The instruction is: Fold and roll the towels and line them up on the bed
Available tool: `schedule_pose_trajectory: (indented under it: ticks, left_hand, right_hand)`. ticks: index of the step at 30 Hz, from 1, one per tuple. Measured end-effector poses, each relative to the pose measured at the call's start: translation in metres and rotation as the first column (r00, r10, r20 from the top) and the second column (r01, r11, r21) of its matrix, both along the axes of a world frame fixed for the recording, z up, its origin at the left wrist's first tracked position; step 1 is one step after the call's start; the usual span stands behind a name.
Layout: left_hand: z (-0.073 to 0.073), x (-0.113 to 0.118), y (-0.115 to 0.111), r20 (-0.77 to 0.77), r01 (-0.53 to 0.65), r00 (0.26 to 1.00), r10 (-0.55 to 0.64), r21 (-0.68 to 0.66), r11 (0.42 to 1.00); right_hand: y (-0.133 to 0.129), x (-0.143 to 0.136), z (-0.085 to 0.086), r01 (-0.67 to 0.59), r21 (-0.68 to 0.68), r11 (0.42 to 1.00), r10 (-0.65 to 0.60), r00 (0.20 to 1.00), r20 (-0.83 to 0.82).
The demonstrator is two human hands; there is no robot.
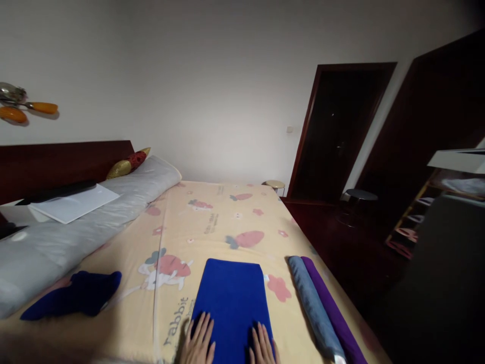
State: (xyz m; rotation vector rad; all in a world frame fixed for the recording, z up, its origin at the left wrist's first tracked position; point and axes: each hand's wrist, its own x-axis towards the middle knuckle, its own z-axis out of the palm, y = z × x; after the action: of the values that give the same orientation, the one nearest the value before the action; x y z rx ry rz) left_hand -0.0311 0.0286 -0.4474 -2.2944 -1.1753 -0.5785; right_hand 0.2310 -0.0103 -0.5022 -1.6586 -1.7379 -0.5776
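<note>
A blue folded cloth (235,298), likely a towel, lies flat on the bed at the bottom middle. My left hand (197,344) rests on its near left edge, fingers stretched out and slightly apart. On the near right edge lies my right hand (262,346), its fingers also extended flat. Neither hand grips anything. Right of the cloth, a grey-blue rolled cloth (316,308) and a purple rolled cloth (333,311) lie side by side. To the left sits a crumpled dark blue cloth (78,294).
The bed (212,217) has a cream sheet with rabbits and carrots. A long grey pillow (102,217) runs along the headboard (64,159), with a white flat sheet (74,202) on it. Stools (361,194) and a rack (409,222) stand to the right.
</note>
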Motion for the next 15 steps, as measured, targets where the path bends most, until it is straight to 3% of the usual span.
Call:
schedule_pose_trajectory:
  ticks: [4,6,8,11,13,15]
  left_hand:
    - [-0.015,0.061,0.007,0.076,0.001,0.997,0.001,-0.029,1.000]
    - [-0.026,0.074,0.011,0.107,-0.011,0.994,0.013,-0.015,1.000]
    - [-0.035,0.071,0.014,0.096,0.004,0.995,-0.003,-0.002,1.000]
    - [-0.041,0.051,0.017,0.081,-0.014,0.997,0.012,0.022,1.000]
    - [-0.039,0.040,0.019,0.133,-0.094,0.987,0.088,0.037,0.995]
    - [-0.032,0.040,0.024,0.176,-0.134,0.976,0.132,0.000,0.991]
  right_hand:
    - [0.030,-0.036,0.000,-0.180,0.013,0.984,0.179,0.981,0.074]
    - [0.040,-0.042,-0.004,-0.209,0.015,0.978,0.207,0.975,0.084]
    - [0.042,-0.037,-0.011,-0.191,0.025,0.981,0.188,0.978,0.095]
    - [0.036,-0.015,-0.020,-0.019,0.065,0.998,0.015,0.998,0.056]
    - [0.033,-0.002,-0.023,0.068,0.040,0.997,-0.069,0.997,0.025]
    - [0.036,0.003,-0.022,0.034,-0.010,0.999,-0.034,0.999,0.030]
